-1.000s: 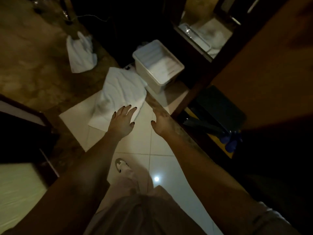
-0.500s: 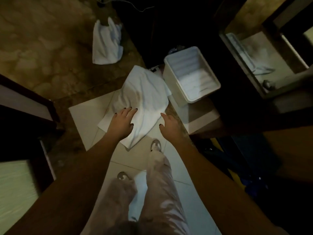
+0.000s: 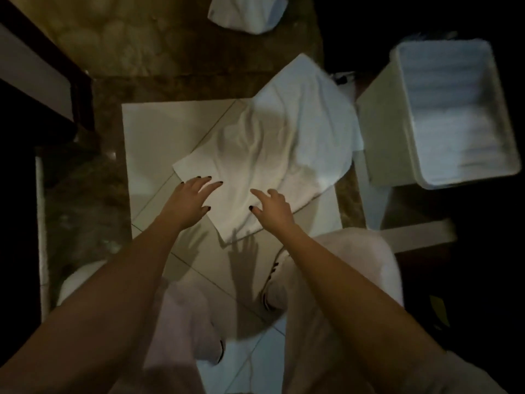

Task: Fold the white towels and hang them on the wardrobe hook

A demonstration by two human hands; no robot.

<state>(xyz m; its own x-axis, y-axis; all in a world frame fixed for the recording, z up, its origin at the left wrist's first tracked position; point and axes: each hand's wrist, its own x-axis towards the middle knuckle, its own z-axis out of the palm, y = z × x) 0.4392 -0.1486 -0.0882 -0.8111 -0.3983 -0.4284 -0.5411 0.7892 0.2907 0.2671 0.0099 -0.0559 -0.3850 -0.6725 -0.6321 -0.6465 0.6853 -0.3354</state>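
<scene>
Lower frame: pale trousers (image 3: 321,322) above the tiled floor (image 3: 147,132). Centre: left hand (image 3: 193,203), fingers spread and straight, and right hand (image 3: 272,209), fingers loosely extended, both empty over the near edge of the white towel (image 3: 278,155) lying rumpled on the floor; contact cannot be confirmed. Right: white bin (image 3: 380,132). Top: second towel (image 3: 247,15).

Both bare arms reach forward and down from the lower corners of the view, drawing closer together toward the wrists. The left hand (image 3: 191,201) is palm down, its fingers (image 3: 211,185) straight and fanned apart, the thumb out to the side. The right hand (image 3: 274,209) is near it but apart, palm down, forefinger extended and the others loosely bent. Neither hand grips anything. The nails are dark.
</scene>
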